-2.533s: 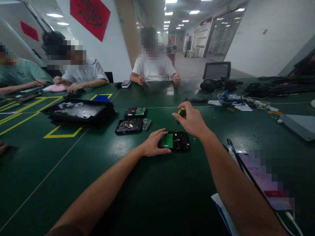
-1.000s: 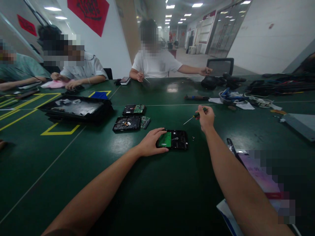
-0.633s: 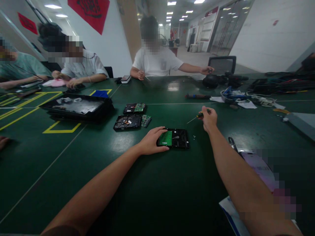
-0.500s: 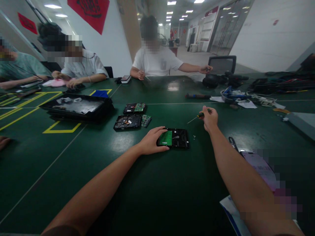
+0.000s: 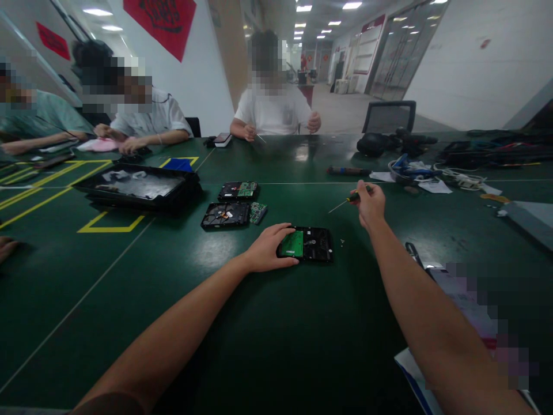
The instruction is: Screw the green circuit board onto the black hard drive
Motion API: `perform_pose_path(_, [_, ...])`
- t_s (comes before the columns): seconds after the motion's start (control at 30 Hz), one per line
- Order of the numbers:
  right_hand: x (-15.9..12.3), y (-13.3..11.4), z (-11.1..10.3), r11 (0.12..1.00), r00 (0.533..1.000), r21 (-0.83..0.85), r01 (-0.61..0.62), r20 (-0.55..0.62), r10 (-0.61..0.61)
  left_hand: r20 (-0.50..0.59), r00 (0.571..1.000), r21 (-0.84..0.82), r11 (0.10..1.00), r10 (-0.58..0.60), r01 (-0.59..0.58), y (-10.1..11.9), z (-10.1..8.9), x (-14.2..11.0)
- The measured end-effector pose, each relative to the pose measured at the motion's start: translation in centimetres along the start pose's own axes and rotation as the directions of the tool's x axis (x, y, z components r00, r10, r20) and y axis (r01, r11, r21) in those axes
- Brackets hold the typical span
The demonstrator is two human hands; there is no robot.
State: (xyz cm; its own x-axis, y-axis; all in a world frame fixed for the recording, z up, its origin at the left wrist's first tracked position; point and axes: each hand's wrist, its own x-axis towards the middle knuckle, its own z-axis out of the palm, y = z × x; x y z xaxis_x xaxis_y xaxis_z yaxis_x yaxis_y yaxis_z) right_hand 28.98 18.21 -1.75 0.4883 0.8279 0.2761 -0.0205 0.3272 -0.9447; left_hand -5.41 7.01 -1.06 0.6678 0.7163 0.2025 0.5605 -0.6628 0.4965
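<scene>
A black hard drive [image 5: 314,244] with a green circuit board lies on the green table [image 5: 268,323] in front of me. My left hand [image 5: 268,249] grips its left end, thumb along the near edge, fingers over the board. My right hand [image 5: 370,204] is raised to the right of the drive, closed round a small screwdriver [image 5: 345,202] with a dark handle. The shaft points left, above the table and clear of the drive. A few tiny screws [image 5: 342,242] lie just right of the drive.
Two more opened drives [image 5: 225,214] [image 5: 237,190] and a loose green board [image 5: 258,212] lie behind. A black tray [image 5: 138,187] stands at the left. Tools, cables and papers [image 5: 415,170] crowd the right. Three people sit across the table. A paper [image 5: 417,374] lies by my right arm.
My right hand has lifted the screwdriver off the drive and swung it away to the right. My left hand has stayed on the drive. The person opposite stretched an arm out, then drew it back.
</scene>
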Motion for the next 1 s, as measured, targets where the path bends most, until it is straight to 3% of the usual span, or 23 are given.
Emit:
perform_pose_path(0.13, [0.4,-3.0,1.6,0.995,0.997,0.062,0.075,-0.020,-0.074,-0.007,1.000,0.006,1.000,-0.004,0.004,-0.1,0.2,0.0])
perform_pose_path(0.33, [1.7,-7.5,2.2,0.985,0.991,0.123,0.124,-0.070,-0.116,-0.011,1.000,0.019,1.000,0.010,-0.009,-0.2,0.3,0.1])
perform_pose_path(0.5, [-0.1,-10.0,3.3,0.993,0.994,-0.029,0.112,-0.004,-0.112,-0.017,1.000,0.025,1.000,0.008,-0.007,-0.2,0.4,0.1])
perform_pose_path(0.6, [-2.8,-10.7,4.5,0.986,0.997,-0.152,0.067,0.043,-0.061,-0.035,0.999,0.023,1.000,0.002,-0.001,-0.2,0.6,0.1])
perform_pose_path(0.77, [-6.6,-10.8,5.7,0.967,0.970,-0.228,0.111,0.237,-0.056,-0.052,0.999,0.038,0.999,0.002,0.000,0.0,0.9,0.2])
perform_pose_path(1.0, [-7.1,-10.7,5.4,0.950,0.913,-0.294,0.109,0.408,0.022,-0.065,0.998,0.089,0.996,0.006,0.000,0.7,1.2,0.4])
